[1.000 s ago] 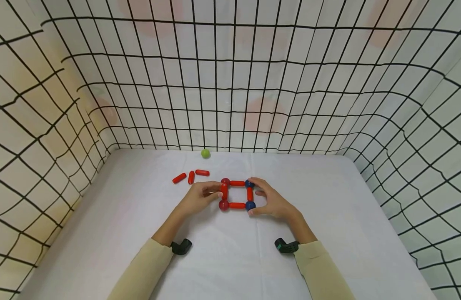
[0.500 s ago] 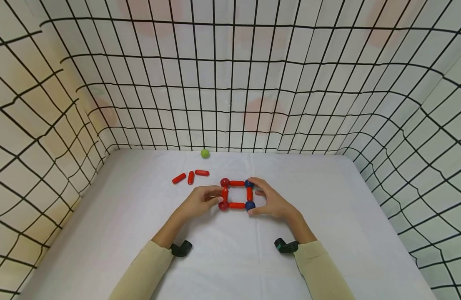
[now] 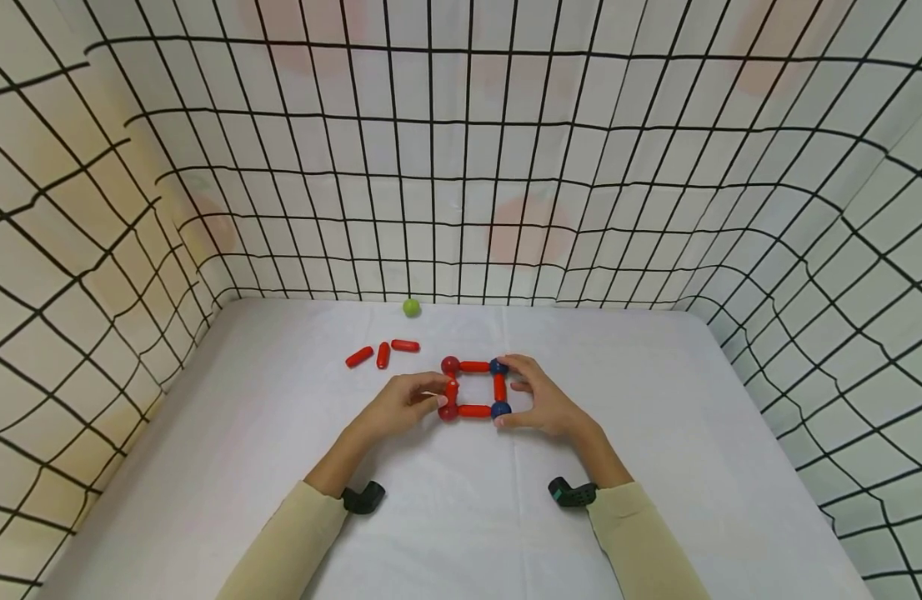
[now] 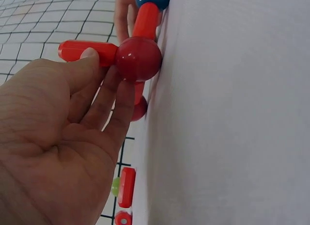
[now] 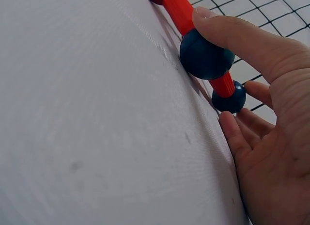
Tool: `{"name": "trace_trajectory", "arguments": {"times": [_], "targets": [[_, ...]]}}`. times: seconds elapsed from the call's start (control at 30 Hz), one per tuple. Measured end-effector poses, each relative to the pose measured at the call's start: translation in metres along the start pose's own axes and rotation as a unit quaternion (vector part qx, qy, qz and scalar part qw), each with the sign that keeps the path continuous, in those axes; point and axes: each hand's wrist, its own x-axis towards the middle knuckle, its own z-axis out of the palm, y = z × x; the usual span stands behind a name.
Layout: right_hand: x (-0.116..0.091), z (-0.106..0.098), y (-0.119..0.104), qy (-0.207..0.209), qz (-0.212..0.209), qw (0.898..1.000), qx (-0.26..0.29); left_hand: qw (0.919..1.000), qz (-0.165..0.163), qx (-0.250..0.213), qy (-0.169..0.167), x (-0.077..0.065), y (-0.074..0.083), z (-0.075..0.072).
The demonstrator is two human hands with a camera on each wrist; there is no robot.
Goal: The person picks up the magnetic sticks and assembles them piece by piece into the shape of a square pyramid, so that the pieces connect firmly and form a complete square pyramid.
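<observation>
A square frame (image 3: 474, 412) of red rods and balls lies mid-table on the white cloth (image 3: 461, 517). The left hand (image 3: 404, 404) pinches a red rod (image 4: 85, 51) standing upright on the near-left red ball (image 4: 139, 59). The right hand (image 3: 547, 404) clasps the right side, thumb on the near blue ball (image 3: 501, 409), fingers at the far blue ball (image 3: 498, 367). Farther left lie three loose red rods (image 3: 405, 346); beyond them, a green ball (image 3: 412, 307).

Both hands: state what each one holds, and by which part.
The left hand pinches the upright red rod around its middle. The right hand holds the square frame, thumb at its near blue ball, fingers at the far blue ball.
</observation>
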Motion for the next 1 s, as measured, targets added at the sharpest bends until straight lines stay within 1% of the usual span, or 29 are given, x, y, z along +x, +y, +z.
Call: {"name": "trace_trajectory", "arguments": {"times": [0.1, 0.17, 0.27, 0.33, 0.43, 0.57, 0.73, 0.83, 1.0], "targets": [[0.0004, -0.0001, 0.0014, 0.008, -0.004, 1.000, 0.011, 1.0000, 0.001, -0.002, 0.007, -0.0006, -0.0002, -0.0007], [0.0005, 0.0001, 0.0026, 0.014, -0.006, 1.000, 0.014, 0.9998, -0.001, -0.001, 0.021, -0.0012, -0.0005, -0.0010], [0.0006, 0.0007, 0.0038, 0.023, -0.010, 1.000, 0.014, 0.9985, -0.006, -0.001, 0.055, -0.0014, -0.0022, -0.0007], [0.0005, 0.0009, 0.0042, 0.028, -0.019, 0.999, 0.016, 0.9967, -0.016, 0.002, 0.079, -0.0011, -0.0034, -0.0010], [0.0010, 0.0012, 0.0055, 0.036, -0.023, 0.999, 0.019, 0.9944, -0.029, 0.006, 0.102, -0.0005, -0.0043, -0.0019], [0.0023, 0.0019, 0.0076, 0.048, -0.026, 0.998, 0.017, 0.9933, -0.043, 0.028, 0.103, 0.0000, -0.0047, -0.0018], [0.0033, 0.0033, 0.0055, 0.049, -0.034, 0.998, 0.005, 0.9927, -0.046, 0.075, 0.083, 0.0004, -0.0065, 0.0015], [0.0026, 0.0031, 0.0035, 0.048, -0.016, 0.999, 0.009, 0.9913, -0.046, 0.093, 0.081, 0.0000, -0.0064, 0.0032], [-0.0001, 0.0004, 0.0011, 0.032, 0.009, 0.999, 0.014, 0.9908, -0.045, 0.089, 0.091, -0.0003, -0.0037, 0.0044]]}}
